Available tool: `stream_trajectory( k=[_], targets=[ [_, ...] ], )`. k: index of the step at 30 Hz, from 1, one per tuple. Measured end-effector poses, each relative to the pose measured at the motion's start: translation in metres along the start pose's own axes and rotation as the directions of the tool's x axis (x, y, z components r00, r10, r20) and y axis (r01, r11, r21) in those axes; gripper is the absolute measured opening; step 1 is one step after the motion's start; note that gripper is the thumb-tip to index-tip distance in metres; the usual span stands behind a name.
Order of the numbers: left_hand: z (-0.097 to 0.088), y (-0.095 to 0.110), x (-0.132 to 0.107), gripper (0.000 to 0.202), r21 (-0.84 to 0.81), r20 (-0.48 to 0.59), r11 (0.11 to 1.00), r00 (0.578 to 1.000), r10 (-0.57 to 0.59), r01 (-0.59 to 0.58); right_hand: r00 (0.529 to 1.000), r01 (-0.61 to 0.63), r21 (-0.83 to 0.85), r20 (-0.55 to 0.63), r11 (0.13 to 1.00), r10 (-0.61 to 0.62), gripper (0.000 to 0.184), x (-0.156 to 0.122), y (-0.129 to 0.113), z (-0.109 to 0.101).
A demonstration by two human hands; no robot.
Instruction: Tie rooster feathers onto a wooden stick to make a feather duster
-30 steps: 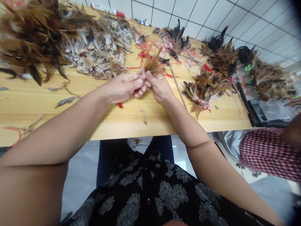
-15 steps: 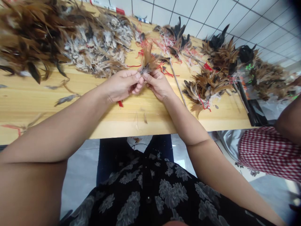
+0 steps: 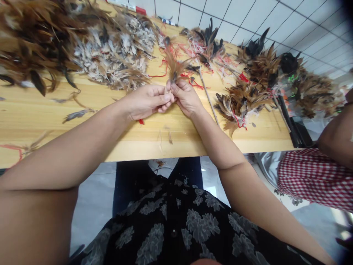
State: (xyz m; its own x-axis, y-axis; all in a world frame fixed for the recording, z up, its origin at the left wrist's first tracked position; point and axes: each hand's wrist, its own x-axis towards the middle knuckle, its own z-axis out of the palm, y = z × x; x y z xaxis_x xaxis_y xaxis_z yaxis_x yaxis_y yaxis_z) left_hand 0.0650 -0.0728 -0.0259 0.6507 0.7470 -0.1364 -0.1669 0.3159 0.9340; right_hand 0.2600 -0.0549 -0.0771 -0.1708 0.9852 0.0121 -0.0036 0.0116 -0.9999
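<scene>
A small bunch of brown feathers point(image 3: 174, 66) stands tips-up from between my fingers, over the middle of the table. My right hand point(image 3: 186, 97) pinches it near the quill ends. Close against it, my left hand point(image 3: 154, 98) has its thumb and fingers pressed together at the lower ends of the quills; the exact grip there is too small to make out. Behind my hands lie tangled red strings point(image 3: 193, 81). A thin stick point(image 3: 207, 95) rests on the wood to the right of my right hand.
A big heap of brown and grey feathers point(image 3: 110, 55) covers the table's point(image 3: 138, 141) back left. Tied feather bundles point(image 3: 242, 97) lie at the right. Markers point(image 3: 140, 10) lie along the tiled wall point(image 3: 215, 14). Another person's arm point(image 3: 338, 134) is at the right edge.
The feather bunch has shifted slightly right and now sits more in my right hand's pinch. My left fingers have slid lower on the quills. The other person's arm has moved a little inward.
</scene>
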Motion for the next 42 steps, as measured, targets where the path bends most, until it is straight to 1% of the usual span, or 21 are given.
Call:
stream_trajectory(
  k=[3,6,8,11,14,16,18,20,23,27,29,30,32,34,37,40,42],
  targets=[
    [0.003,0.003,-0.001,0.032,0.007,0.028,1.000,0.999,0.023,-0.023,1.000,-0.002,0.036,-0.019,0.999,0.003,0.063,-0.002,-0.005,0.003],
    [0.003,0.004,-0.001,0.034,0.023,0.037,1.000,0.999,0.017,-0.018,0.999,0.023,0.047,-0.042,0.999,-0.021,0.063,-0.005,-0.009,0.005],
    [0.002,0.004,-0.001,0.035,0.026,0.015,1.000,1.000,-0.003,0.003,0.998,0.039,0.033,-0.056,0.999,-0.038,0.062,-0.006,-0.010,0.005],
    [0.000,0.004,0.000,0.034,0.022,-0.045,0.999,0.999,-0.022,0.023,0.996,0.051,0.013,-0.070,0.999,-0.050,0.059,-0.005,-0.009,0.003],
    [-0.001,0.004,0.000,0.032,0.080,-0.108,0.996,0.994,-0.016,0.024,0.994,0.052,-0.010,-0.096,0.999,-0.053,0.055,-0.003,-0.007,-0.001],
    [-0.003,0.003,-0.001,0.031,0.163,-0.160,0.987,0.987,0.029,-0.003,0.990,0.060,-0.035,-0.127,0.998,-0.064,0.055,-0.002,-0.007,-0.002],
    [-0.005,0.001,-0.001,0.029,0.249,-0.208,0.967,0.972,0.109,-0.055,0.983,0.081,-0.060,-0.161,0.995,-0.090,0.056,-0.001,-0.008,-0.003],
    [-0.006,-0.001,-0.001,0.025,0.308,-0.231,0.945,0.955,0.185,-0.109,0.976,0.095,-0.090,-0.187,0.991,-0.111,0.058,-0.001,-0.009,-0.003],
    [-0.009,-0.004,0.000,0.021,0.362,-0.228,0.919,0.941,0.248,-0.155,0.971,0.090,-0.132,-0.209,0.987,-0.116,0.061,-0.001,-0.010,-0.001],
    [-0.017,-0.011,0.004,0.021,0.405,-0.200,0.887,0.925,0.323,-0.223,0.967,0.073,-0.136,-0.235,0.988,-0.103,0.063,-0.004,-0.013,0.004],
    [-0.022,-0.016,0.006,0.023,0.370,-0.142,0.892,0.933,0.330,-0.259,0.966,0.064,-0.136,-0.239,0.989,-0.095,0.063,-0.005,-0.015,0.007],
    [-0.025,-0.018,0.007,0.024,0.343,-0.107,0.902,0.943,0.316,-0.264,0.967,0.060,-0.137,-0.240,0.989,-0.092,0.063,-0.006,-0.016,0.008],
    [-0.028,-0.021,0.009,0.025,0.306,-0.073,0.917,0.954,0.292,-0.257,0.966,0.057,-0.133,-0.244,0.990,-0.088,0.063,-0.007,-0.018,0.011],
    [-0.028,-0.021,0.008,0.025,0.320,-0.099,0.915,0.951,0.292,-0.247,0.965,0.052,-0.122,-0.248,0.991,-0.081,0.062,-0.008,-0.020,0.013],
    [-0.019,-0.015,0.006,0.023,0.380,-0.189,0.897,0.931,0.312,-0.224,0.967,0.041,-0.097,-0.247,0.994,-0.064,0.062,-0.008,-0.019,0.015],
    [-0.008,-0.007,0.003,0.021,0.423,-0.294,0.895,0.913,0.284,-0.142,0.968,0.048,-0.080,-0.242,0.996,-0.066,0.063,-0.007,-0.015,0.015],
    [-0.004,-0.005,0.003,0.023,0.432,-0.328,0.895,0.906,0.268,-0.109,0.971,0.063,-0.085,-0.226,0.994,-0.081,0.063,-0.005,-0.012,0.014]
  ],
)
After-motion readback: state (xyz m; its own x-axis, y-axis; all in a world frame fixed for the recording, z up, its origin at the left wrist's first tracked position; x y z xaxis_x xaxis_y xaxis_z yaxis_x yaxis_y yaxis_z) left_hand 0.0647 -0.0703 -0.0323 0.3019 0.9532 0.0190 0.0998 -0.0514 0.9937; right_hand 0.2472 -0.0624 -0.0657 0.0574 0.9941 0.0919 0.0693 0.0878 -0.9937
